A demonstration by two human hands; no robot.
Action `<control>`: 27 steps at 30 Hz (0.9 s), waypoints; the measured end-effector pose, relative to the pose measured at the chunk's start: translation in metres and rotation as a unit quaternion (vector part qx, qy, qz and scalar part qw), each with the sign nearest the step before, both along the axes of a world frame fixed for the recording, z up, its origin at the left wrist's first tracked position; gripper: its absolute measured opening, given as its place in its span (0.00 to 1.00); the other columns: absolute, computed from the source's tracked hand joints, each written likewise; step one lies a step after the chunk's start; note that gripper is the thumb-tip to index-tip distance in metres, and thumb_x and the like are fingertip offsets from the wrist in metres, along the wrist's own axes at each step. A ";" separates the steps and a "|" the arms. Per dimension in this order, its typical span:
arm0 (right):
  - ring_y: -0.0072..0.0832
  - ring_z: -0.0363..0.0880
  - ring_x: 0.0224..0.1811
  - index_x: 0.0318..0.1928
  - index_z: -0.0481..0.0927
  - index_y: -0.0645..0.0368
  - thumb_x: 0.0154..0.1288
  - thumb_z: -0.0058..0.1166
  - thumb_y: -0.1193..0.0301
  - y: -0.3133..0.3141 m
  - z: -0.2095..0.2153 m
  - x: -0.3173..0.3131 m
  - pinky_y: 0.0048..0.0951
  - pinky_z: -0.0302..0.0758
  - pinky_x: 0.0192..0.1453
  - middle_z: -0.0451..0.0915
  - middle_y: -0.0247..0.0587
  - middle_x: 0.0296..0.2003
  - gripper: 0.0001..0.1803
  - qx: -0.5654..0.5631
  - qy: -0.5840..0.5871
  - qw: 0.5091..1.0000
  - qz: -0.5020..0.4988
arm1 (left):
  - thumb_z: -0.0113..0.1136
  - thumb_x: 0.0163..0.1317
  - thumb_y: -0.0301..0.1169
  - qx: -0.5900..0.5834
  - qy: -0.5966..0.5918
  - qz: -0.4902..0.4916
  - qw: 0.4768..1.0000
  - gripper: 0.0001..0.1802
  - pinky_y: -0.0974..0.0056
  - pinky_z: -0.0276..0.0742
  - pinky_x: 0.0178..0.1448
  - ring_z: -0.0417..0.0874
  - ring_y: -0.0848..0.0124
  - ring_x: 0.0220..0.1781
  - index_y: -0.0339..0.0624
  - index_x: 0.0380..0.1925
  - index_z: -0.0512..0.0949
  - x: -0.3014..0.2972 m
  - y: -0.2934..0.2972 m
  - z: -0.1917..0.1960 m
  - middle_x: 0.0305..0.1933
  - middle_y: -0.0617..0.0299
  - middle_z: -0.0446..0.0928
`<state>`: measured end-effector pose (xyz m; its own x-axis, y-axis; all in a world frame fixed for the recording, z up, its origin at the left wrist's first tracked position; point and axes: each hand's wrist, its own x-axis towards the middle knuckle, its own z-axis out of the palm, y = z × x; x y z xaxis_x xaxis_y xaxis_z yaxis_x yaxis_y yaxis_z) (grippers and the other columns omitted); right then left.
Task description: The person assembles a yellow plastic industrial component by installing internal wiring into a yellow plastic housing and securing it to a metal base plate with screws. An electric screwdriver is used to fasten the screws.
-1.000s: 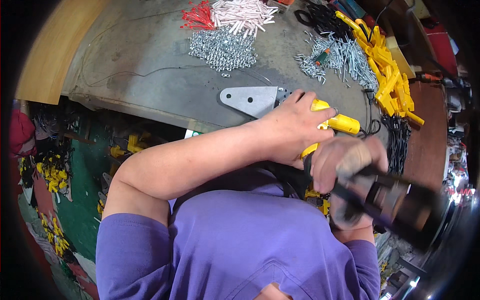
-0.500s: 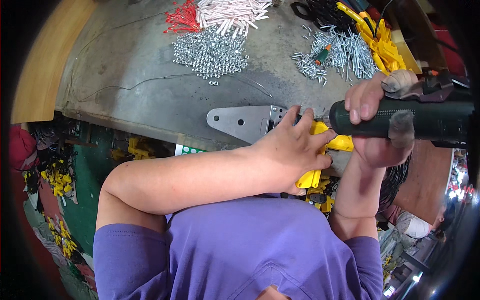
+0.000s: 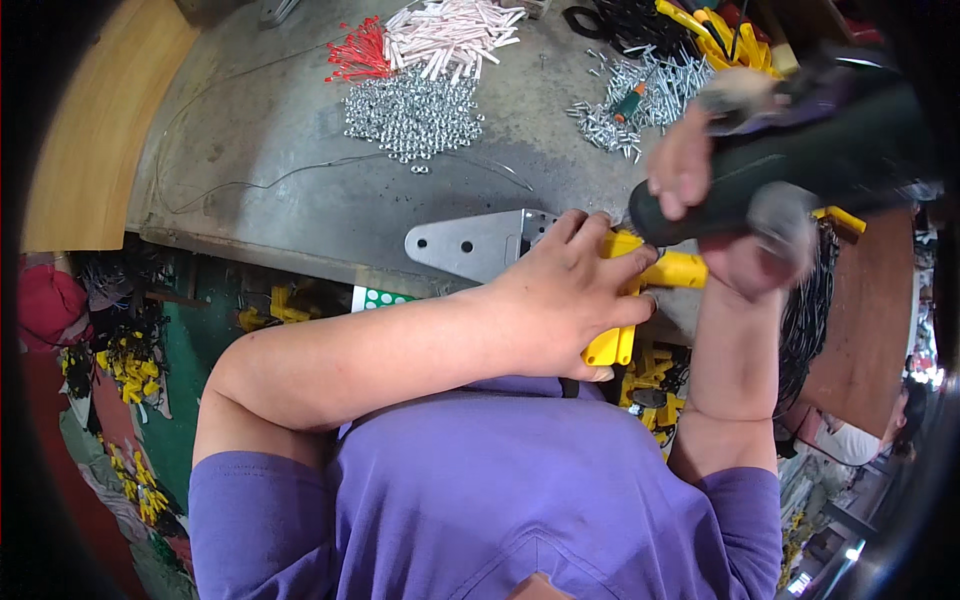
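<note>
Even, bright light falls from above on the grey bench [image 3: 300,200], with only soft shadows under the forearms, while the right hand [image 3: 740,215] and its dark power tool [image 3: 800,160] smear with motion blur and the fisheye rim bends edges and fades to black.

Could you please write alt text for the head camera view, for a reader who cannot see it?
A person in a purple shirt presses a yellow plastic part against a metal workbench with the left hand, while the right hand holds a dark power driver to it. A flat metal bracket lies beside the part; piles of small silver nuts and screws lie farther back.
</note>
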<state>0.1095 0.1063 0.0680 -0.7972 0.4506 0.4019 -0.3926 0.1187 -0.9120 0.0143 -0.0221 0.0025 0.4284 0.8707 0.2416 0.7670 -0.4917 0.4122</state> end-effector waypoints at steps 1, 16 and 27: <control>0.22 0.70 0.22 0.52 0.67 0.61 0.54 0.60 0.47 0.000 0.010 0.007 0.27 0.67 0.33 0.71 0.33 0.25 0.35 0.000 0.002 1.000 -0.004 | 0.68 0.43 0.53 0.016 -0.006 0.018 1.000 0.31 0.44 0.60 0.64 0.64 0.44 0.59 0.56 0.48 0.77 0.001 -0.001 -0.002 0.63 0.55 0.64; 0.32 0.68 0.48 0.43 0.68 0.63 0.52 0.64 0.72 -0.001 -0.052 0.163 0.46 0.54 0.69 0.67 0.39 0.41 0.21 -0.461 0.274 0.830 -0.150 | 0.71 0.44 0.55 0.028 -0.128 0.063 0.989 0.48 0.52 0.66 0.63 0.68 0.45 0.59 0.35 0.58 0.65 -0.039 -0.002 -0.002 0.56 0.41 0.66; 0.30 0.67 0.48 0.42 0.68 0.62 0.51 0.65 0.70 -0.009 -0.069 0.154 0.43 0.53 0.69 0.67 0.36 0.39 0.22 -0.492 0.298 0.809 -0.121 | 0.73 0.43 0.41 -0.046 -0.121 0.115 0.985 0.38 0.54 0.73 0.49 0.76 0.49 0.45 0.33 0.52 0.71 -0.042 -0.008 -0.009 0.44 0.48 0.76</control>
